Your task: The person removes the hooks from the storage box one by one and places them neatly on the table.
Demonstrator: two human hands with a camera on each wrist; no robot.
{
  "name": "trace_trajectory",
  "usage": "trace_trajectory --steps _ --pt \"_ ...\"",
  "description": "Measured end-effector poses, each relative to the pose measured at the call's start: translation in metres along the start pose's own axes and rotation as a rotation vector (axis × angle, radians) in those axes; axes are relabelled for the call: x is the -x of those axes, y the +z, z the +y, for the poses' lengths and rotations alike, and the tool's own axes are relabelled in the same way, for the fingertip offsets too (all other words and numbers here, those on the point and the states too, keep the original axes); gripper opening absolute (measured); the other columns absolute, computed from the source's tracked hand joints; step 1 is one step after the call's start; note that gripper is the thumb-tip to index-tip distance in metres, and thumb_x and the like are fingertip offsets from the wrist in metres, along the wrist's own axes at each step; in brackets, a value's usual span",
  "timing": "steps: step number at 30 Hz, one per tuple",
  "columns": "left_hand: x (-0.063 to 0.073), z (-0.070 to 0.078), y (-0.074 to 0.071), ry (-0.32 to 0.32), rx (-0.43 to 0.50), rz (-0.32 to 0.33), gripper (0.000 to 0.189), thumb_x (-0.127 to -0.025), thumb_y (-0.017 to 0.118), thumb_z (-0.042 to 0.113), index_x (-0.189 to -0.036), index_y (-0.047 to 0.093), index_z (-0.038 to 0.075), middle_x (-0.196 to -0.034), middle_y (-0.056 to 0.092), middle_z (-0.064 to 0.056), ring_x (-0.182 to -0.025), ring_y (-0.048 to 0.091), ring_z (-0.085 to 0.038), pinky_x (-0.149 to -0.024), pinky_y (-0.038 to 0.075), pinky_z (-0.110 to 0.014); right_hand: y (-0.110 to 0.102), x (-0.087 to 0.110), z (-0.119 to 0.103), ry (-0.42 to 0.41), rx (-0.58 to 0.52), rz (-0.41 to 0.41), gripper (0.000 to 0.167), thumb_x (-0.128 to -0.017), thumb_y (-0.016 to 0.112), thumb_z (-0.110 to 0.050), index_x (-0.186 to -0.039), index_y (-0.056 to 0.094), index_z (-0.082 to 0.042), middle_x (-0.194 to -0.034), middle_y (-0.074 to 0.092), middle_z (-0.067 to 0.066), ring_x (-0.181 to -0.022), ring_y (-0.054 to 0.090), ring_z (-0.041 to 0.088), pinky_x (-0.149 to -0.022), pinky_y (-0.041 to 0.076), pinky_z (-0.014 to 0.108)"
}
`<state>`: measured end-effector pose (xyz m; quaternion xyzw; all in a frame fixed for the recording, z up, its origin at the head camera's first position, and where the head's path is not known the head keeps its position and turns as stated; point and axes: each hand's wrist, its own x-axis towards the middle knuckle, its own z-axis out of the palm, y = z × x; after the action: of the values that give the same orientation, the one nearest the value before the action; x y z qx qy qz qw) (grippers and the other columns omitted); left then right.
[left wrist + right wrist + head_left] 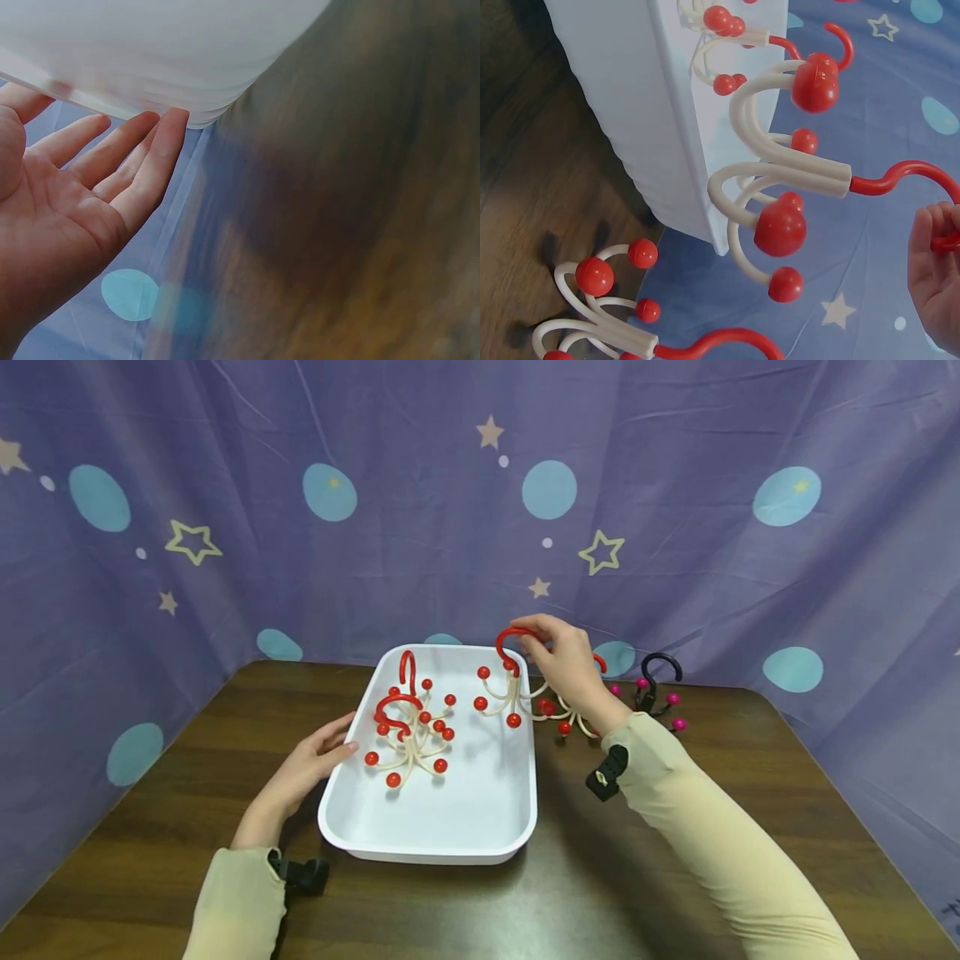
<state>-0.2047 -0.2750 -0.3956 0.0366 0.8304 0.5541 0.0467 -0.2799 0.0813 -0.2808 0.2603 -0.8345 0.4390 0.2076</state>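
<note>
Right fingers [536, 623] curled round a red hook [911, 166], left fingers [154, 174] loosely extended against the white tray [427, 854]

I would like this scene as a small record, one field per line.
Left hand: touches left side of white tray
Right hand: holds a red-hooked rack by its hook
In tray: two more red-hooked racks
Right of tray: another red-hooked rack, a black-hooked rack with pink balls
Surface: brown table
Behind: patterned purple curtain

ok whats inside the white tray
A front hook and a back hook, both with red balls, are in the tray. The front one covers part of the back one's middle, so that can't be seen.
</note>
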Motion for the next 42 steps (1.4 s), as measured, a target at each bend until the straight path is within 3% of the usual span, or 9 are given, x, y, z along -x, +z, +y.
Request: trace_trajectory --steps 12,19,27,35,42 --pt "0.001 0.001 0.0 -0.011 -0.004 -0.003 0.064 -0.091 0.054 0.031 -0.144 0.024 0.012 -0.136 0.039 -0.025 -0.111 0.05 -0.032 -0.081 0.047 -0.033 -0.022 0.02 0.002 0.034 -0.073 0.067 0.022 -0.088 0.059 -0.014 -0.109 0.066 -0.01 -0.09 0.068 0.01 -0.074 0.064 0.016 -0.062 0.052 0.025" --pt "0.001 0.001 -0.001 -0.012 -0.009 -0.006 0.064 -0.091 0.053 0.032 -0.145 0.024 0.012 -0.137 0.039 -0.024 -0.113 0.049 -0.033 -0.082 0.047 -0.034 -0.031 0.034 0.003 0.039 -0.055 0.085 0.021 -0.088 0.059 -0.013 -0.108 0.066 -0.008 -0.088 0.068 0.01 -0.07 0.061 0.006 -0.059 0.051 0.02" --pt "0.002 0.001 -0.001 -0.009 0.001 -0.011 0.065 -0.091 0.053 0.033 -0.145 0.023 0.013 -0.138 0.038 -0.024 -0.114 0.049 -0.033 -0.083 0.047 -0.034 -0.043 0.048 0.006 0.022 -0.005 0.076 0.02 -0.088 0.059 -0.013 -0.107 0.066 -0.011 -0.082 0.068 0.007 -0.07 0.064 0.015 -0.058 0.05 0.017" --pt "0.001 0.001 -0.001 -0.016 -0.003 -0.013 0.064 -0.092 0.053 0.031 -0.145 0.023 0.013 -0.138 0.038 -0.024 -0.113 0.049 -0.033 -0.082 0.047 -0.032 -0.051 0.063 0.012 0.018 0.041 0.086 0.02 -0.087 0.061 -0.009 -0.106 0.067 -0.01 -0.084 0.068 0.008 -0.066 0.061 0.004 -0.057 0.048 0.014" --pt "0.001 0.001 -0.001 -0.019 -0.006 -0.008 0.064 -0.092 0.053 0.031 -0.145 0.023 0.014 -0.138 0.037 -0.024 -0.113 0.049 -0.033 -0.081 0.047 -0.032 -0.062 0.074 -0.008 0.027 0.033 0.072 0.02 -0.085 0.058 0.002 -0.104 0.065 0.0 -0.084 0.067 0.017 -0.064 0.058 -0.004 -0.057 0.049 0.016"
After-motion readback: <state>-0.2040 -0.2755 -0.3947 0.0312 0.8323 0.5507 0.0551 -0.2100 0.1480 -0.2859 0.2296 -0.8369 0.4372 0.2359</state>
